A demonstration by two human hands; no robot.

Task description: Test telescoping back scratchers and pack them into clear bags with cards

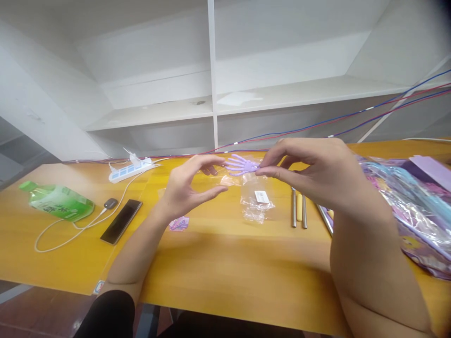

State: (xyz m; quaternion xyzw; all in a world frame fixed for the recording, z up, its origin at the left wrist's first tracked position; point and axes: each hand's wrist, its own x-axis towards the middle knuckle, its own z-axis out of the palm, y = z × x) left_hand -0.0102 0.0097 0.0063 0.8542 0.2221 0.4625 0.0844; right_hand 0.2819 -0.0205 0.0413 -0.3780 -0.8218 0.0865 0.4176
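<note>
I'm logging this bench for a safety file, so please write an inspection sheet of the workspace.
Surface: yellow-brown tabletop, seam at left; spills, nothing seen.
Job's things: purple hand-shaped piece; clear plastic packaging below it.
Clutter: green bottle on its side, phone, metal rods, plastic-wrapped items at right.
Grippers: right hand pinches the piece; left hand open, contact unclear.
Cables: white cable looped by the bottle; blue and red wires behind.
Surroundings: white shelving; other people, nothing seen.
</note>
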